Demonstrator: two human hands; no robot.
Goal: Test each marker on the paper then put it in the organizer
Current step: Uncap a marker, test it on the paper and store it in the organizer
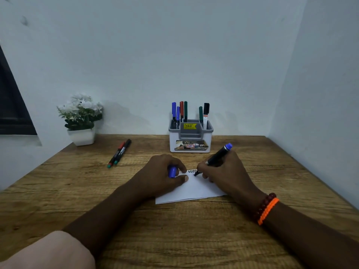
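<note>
A small white spiral notepad (pixel 194 191) lies on the wooden table in front of me. My right hand (pixel 223 171) grips a black marker with a blue end (pixel 218 155), its tip touching the paper near the spiral edge. My left hand (pixel 165 173) rests on the pad's left side and holds the blue cap (pixel 172 171). Behind the pad stands the white and grey organizer (pixel 191 140) with several capped markers upright in it. Two more markers (pixel 119 153) lie side by side on the table at the left.
A white pot of white flowers (pixel 81 121) stands at the back left by the wall. Walls close the table at the back and right. A dark window frame (pixel 11 105) is at the far left. Beaded and orange bracelets (pixel 267 208) circle my right wrist.
</note>
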